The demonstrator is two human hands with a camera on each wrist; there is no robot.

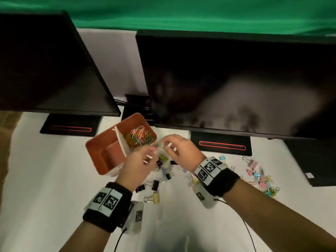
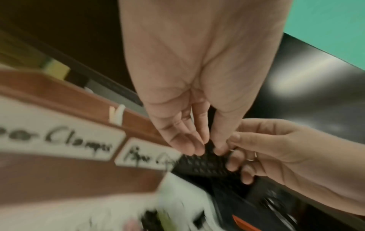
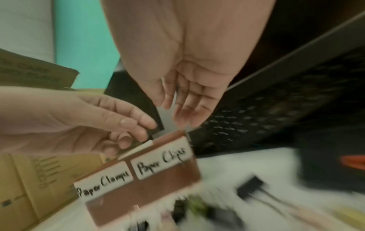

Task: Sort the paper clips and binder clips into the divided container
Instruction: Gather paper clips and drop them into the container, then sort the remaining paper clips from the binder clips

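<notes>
Two labels (image 3: 134,171) legible only from wrists

- The container (image 1: 109,142) is reddish brown, with a white divider (image 1: 121,140) and white labels (image 3: 162,162) with black handwriting.
- The paper clips (image 1: 139,136) inside are pink, yellow and green.
- The binder clips (image 1: 258,177) on the white table (image 1: 45,179) are black, yellow, pink and light blue.
- The wristbands (image 1: 224,182) are black with black-and-white square codes.
- The backdrop (image 1: 181,13) is green.
</notes>
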